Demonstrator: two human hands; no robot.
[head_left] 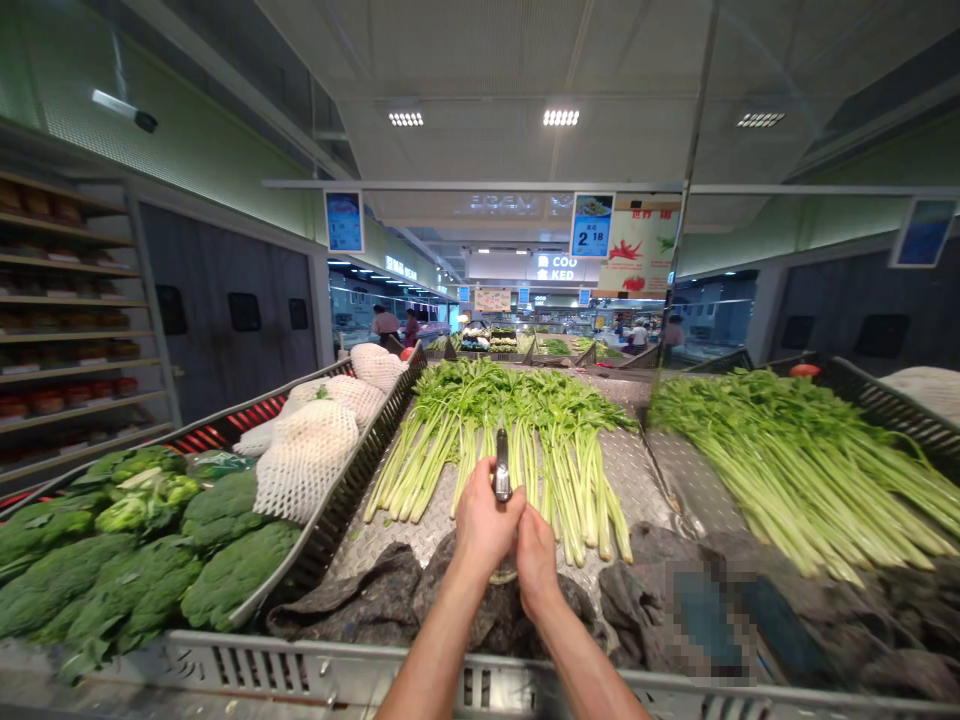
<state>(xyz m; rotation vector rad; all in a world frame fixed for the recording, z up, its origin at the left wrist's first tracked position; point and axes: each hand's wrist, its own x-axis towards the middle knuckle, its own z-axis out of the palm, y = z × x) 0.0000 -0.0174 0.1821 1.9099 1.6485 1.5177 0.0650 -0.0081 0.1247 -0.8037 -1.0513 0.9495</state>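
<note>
Gripping a black-and-silver object (pixel 502 470), the left hand (pixel 484 520) curls around it

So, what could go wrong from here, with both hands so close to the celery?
1. The dark, shiny tool in the left hand could slip, perhaps knocking the right hand close beside it.
2. The celery fans out just beyond the hands, so a forward push might bruise stalks.
3. The grey cloth lies bunched below and could snag.
</note>
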